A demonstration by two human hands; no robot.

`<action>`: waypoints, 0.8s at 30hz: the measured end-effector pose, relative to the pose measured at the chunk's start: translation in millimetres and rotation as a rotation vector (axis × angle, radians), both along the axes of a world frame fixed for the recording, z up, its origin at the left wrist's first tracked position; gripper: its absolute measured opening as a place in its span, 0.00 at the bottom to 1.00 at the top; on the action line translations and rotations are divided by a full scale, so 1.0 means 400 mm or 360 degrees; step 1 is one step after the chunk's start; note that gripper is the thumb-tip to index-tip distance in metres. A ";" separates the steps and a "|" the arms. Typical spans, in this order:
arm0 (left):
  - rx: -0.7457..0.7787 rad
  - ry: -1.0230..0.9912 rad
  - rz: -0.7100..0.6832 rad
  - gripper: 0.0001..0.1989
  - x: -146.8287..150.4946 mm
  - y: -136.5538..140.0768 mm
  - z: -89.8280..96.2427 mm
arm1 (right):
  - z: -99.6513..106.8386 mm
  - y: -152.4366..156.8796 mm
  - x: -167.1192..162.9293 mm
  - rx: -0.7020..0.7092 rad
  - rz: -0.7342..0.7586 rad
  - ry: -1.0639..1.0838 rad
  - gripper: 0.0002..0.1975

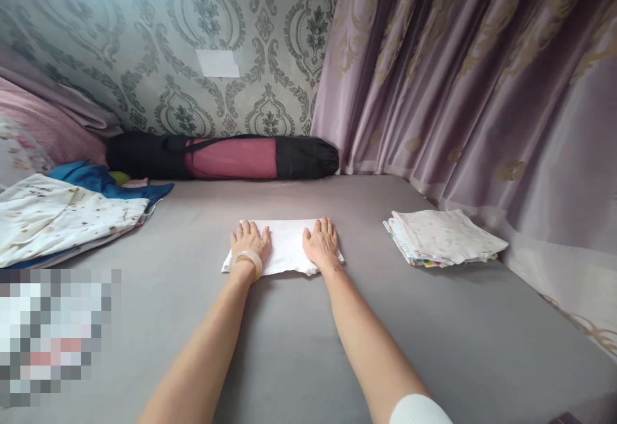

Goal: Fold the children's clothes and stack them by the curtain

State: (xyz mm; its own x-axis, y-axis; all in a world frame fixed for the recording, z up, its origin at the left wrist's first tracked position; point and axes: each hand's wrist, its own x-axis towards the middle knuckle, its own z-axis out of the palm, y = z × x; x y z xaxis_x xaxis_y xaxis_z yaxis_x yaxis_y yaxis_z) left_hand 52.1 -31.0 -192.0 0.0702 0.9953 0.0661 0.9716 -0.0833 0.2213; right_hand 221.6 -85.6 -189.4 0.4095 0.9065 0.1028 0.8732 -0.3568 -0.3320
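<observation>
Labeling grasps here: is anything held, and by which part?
Nothing looks gripped: the left hand and right hand lie palm-down on the white cloth, near its left and right ends.

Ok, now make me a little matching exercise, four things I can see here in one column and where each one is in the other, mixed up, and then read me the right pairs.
Things:
1. White cloth
2. Stack of folded cloths
3. Long bag
4. Pale bracelet

Places:
a. Along the foot of the patterned wall
b. Worn on the left arm
c. Beneath the left hand and the right hand
d. On the grey sheet, to the right of both hands

Right pairs: 1-c, 2-d, 3-a, 4-b.
</observation>
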 end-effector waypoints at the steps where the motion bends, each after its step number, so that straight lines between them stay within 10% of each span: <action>1: -0.0010 0.0009 -0.0006 0.35 -0.001 0.000 0.001 | 0.000 0.000 0.000 0.0002 -0.0001 0.0000 0.32; 15: -0.0204 0.0196 -0.0585 0.33 -0.123 0.054 -0.018 | 0.002 -0.022 0.076 -0.0198 0.0388 -0.0046 0.35; 24: -0.0215 0.0248 -0.0558 0.32 -0.120 0.045 -0.009 | -0.005 -0.024 0.072 -0.0137 0.0368 -0.0085 0.33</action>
State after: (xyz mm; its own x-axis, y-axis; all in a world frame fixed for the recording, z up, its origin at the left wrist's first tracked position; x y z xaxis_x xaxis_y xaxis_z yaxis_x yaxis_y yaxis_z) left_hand 4.3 -13.2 -195.6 0.4059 0.9082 -0.1021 0.9123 -0.3959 0.1050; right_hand 250.4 -95.2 -191.3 0.1865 0.9817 0.0372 0.9503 -0.1707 -0.2604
